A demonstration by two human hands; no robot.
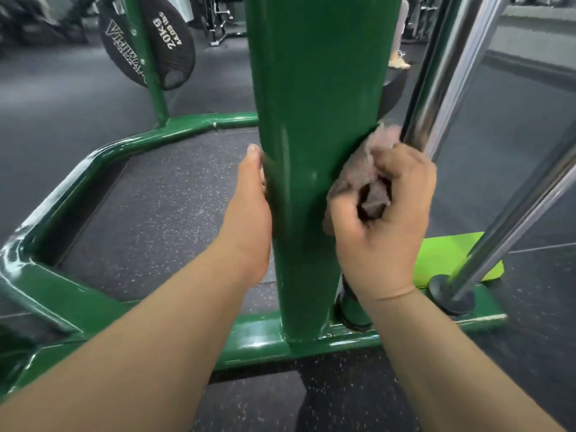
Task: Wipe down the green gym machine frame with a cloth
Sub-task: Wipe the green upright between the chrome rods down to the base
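A thick green upright post (314,120) of the gym machine frame rises through the middle of the view from a green base bar (258,341). My right hand (383,222) grips a crumpled pinkish-grey cloth (358,169) and presses it against the post's right side. My left hand (249,213) lies against the post's left side, thumb pointing up along it; the fingers are hidden behind the post.
Two chrome guide rods (442,76) slant up just right of the cloth, ending in a rubber foot (452,294). A 20 kg black plate (149,39) hangs on a rear green post. Green base tubes (78,173) ring speckled black flooring. A lime mat (452,257) lies right. A person's legs stand far back.
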